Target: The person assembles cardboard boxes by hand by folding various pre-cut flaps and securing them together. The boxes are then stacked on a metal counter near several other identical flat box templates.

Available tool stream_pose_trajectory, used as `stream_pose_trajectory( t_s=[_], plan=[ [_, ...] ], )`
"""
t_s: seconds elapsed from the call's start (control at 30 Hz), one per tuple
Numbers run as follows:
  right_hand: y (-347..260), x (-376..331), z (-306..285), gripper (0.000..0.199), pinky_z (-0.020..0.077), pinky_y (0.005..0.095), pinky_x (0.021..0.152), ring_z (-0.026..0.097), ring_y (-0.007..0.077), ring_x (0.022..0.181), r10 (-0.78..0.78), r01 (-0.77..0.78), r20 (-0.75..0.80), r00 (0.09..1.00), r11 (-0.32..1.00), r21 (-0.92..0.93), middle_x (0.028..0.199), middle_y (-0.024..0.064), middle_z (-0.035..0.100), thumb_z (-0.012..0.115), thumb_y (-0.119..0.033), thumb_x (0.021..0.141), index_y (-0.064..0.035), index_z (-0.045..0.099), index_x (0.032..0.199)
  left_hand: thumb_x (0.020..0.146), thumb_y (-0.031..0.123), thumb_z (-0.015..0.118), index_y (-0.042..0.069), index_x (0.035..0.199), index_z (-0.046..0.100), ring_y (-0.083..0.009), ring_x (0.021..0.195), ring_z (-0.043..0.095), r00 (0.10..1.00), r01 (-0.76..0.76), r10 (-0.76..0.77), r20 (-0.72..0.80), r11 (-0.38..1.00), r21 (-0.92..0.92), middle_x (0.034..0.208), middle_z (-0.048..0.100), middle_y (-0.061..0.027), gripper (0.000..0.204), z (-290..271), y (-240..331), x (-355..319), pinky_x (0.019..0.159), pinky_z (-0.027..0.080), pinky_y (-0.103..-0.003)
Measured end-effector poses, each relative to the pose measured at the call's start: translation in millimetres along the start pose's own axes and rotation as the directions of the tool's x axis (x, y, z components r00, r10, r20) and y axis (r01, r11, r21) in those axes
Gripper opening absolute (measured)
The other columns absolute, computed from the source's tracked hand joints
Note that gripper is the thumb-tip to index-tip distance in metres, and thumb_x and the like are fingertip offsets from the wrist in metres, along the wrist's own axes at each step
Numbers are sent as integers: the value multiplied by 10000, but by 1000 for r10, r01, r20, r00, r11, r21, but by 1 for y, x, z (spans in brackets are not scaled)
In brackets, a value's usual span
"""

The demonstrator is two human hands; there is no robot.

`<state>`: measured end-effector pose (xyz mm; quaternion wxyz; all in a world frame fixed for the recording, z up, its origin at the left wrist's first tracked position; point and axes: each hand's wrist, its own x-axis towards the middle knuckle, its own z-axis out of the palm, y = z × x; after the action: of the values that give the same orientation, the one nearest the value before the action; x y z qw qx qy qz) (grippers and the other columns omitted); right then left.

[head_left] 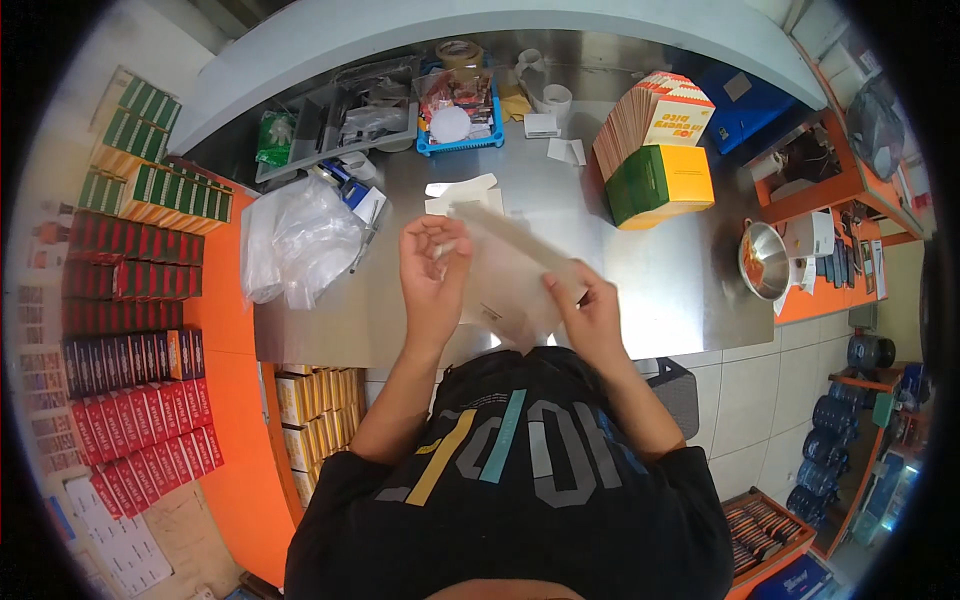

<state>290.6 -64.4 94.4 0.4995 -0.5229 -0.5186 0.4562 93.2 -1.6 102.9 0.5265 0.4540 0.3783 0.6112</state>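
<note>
A clear, see-through plastic bag (pixel 512 275) is stretched between my two hands, above the near part of the steel table and in front of my shirt. Its upper part is smeared by motion. My left hand (pixel 435 262) is at the bag's left edge, palm up, with fingers curled toward the thumb. My right hand (pixel 590 308) pinches the bag's right edge between thumb and fingers. Just beyond the bag, a flat white carton piece (pixel 464 187) lies on the table, partly covered by it.
A pile of clear plastic bags (pixel 305 240) lies at the left. Behind stand grey trays (pixel 370 110) and a blue basket (pixel 460 140). Right of centre, a stack of folded cartons (pixel 650 125) stands by a green-and-yellow box (pixel 665 185). A metal bowl (pixel 765 262) sits farther right.
</note>
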Motion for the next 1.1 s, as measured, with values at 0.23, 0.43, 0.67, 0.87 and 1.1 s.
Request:
stream_pose_trajectory(
  t_s=[0.23,0.43,0.67,0.87,1.1],
  plan=[
    [1,39,-43,338,548,279,837,680,147,965,112,-13,-260,959,935,355,1113,120,704,664,-107,966,45,575,1254,914,114,722,-17,1366,477,-169,977,654,916,171,-300,266,892,419,1187,651,-139,530,-20,-4,14,780,531,-297],
    [10,49,-42,339,533,272,876,670,153,1001,114,58,-285,952,845,532,1104,101,701,661,-88,964,32,557,1264,858,120,780,-11,1285,544,-168,1045,623,971,87,-178,160,886,456,1201,630,-140,505,3,-18,15,812,518,-300],
    [-14,36,-7,172,543,278,628,689,174,797,-511,410,-251,822,837,-362,968,97,702,694,-38,911,-24,706,1081,881,123,760,10,1195,573,-155,1034,603,959,-137,99,266,982,129,1101,612,-78,382,52,18,2,780,525,-283],
    [-20,28,-1,208,533,286,621,685,202,749,-620,497,-183,763,744,-447,894,116,696,735,-13,867,-17,729,1075,953,82,673,-24,1115,645,-114,895,679,978,39,-64,201,991,127,1005,702,-79,196,41,24,19,636,546,-219],
    [-37,23,6,103,545,275,695,692,171,792,-402,394,-322,857,914,-92,905,128,710,737,-8,862,27,727,959,870,-8,741,-48,1145,670,-145,930,698,922,111,-179,342,972,209,1025,719,-99,286,32,23,-2,717,588,-245]
  ],
)
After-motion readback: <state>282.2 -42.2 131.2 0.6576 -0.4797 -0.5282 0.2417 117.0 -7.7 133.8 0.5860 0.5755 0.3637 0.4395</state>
